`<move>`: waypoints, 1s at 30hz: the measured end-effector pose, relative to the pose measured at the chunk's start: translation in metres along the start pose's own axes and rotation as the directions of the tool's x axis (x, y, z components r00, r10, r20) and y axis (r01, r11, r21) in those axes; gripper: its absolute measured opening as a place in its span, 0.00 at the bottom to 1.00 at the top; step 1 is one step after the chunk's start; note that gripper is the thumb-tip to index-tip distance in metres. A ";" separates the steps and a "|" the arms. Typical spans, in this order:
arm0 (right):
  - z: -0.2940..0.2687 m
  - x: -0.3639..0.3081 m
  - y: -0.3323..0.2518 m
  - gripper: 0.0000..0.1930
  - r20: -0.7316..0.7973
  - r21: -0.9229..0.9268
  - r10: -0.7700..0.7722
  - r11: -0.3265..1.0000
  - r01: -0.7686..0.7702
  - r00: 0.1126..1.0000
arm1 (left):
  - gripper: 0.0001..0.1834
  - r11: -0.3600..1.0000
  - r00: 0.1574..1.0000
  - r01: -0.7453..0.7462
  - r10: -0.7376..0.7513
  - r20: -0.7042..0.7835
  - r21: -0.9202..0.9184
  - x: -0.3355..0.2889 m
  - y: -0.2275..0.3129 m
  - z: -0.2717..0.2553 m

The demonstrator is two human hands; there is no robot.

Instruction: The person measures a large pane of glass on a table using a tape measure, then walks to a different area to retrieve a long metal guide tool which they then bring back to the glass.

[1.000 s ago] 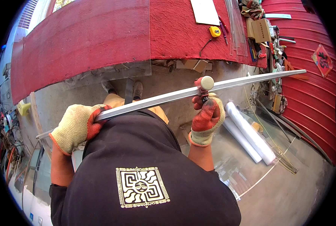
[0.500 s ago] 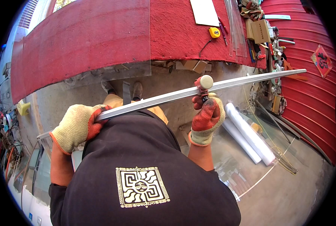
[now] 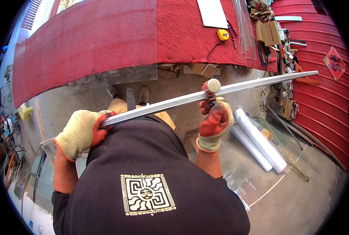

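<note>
A long silver metal bar (image 3: 158, 106), apparently a sliding glass-cutter rule, slants across my front, its far end up to the right. My left hand (image 3: 82, 131), in a cream work glove with red palm coating, is closed around its lower left part. On the bar sits a red slider (image 3: 210, 88) with a round cream knob (image 3: 214, 85) and a small black part below. My right hand (image 3: 216, 127), gloved alike, is closed just under the bar, fingers and thumb pinching at the slider's black part. Its fingertips partly hide that part.
Ahead is a red-covered table (image 3: 190, 39) with a large clear glass sheet (image 3: 92, 43) overhanging its front edge. On it lie a yellow tape measure (image 3: 222, 34), a white panel (image 3: 212, 13) and pens. Plastic-wrapped rolls (image 3: 260, 141) lie right of me; cartons (image 3: 270, 33) and tools crowd the red wall.
Almost nothing differs. My left hand and the bar's left end have shifted very slightly to the right; my right hand stays at the slider.
</note>
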State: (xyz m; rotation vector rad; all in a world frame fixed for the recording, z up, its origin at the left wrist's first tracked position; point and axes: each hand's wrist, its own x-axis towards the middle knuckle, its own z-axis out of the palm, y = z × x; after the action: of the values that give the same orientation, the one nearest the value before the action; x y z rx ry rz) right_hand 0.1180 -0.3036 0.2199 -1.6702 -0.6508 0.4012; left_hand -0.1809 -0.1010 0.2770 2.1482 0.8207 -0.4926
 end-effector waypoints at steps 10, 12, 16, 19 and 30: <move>-0.009 0.007 0.006 0.21 0.069 0.004 -0.045 0.999 0.045 0.997 | 0.26 0.997 0.998 0.067 -0.066 0.010 -0.029 -0.009 0.010 0.004; -0.009 0.013 0.004 0.16 0.093 -0.080 -0.121 0.988 0.129 0.988 | 0.24 0.998 0.997 0.068 -0.068 -0.039 -0.003 -0.008 0.008 0.014; -0.005 0.017 -0.026 0.14 0.071 -0.344 -0.052 0.936 0.073 0.996 | 0.20 0.995 0.991 0.097 -0.096 -0.095 0.011 -0.015 0.017 0.023; -0.004 0.019 -0.020 0.13 0.078 -0.280 -0.025 0.959 0.046 0.997 | 0.19 0.995 0.984 0.103 -0.102 -0.149 0.002 -0.023 0.023 0.030; 0.014 0.026 -0.019 0.14 0.231 -0.026 -0.031 0.999 0.038 0.972 | 0.21 0.998 0.912 0.057 -0.046 -0.408 0.015 -0.063 0.026 0.048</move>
State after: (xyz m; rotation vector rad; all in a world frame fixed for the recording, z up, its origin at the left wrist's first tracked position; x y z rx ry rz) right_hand 0.1265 -0.2750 0.2383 -1.6523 -0.8602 0.5681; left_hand -0.2119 -0.1760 0.2969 2.2948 1.1052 -0.0737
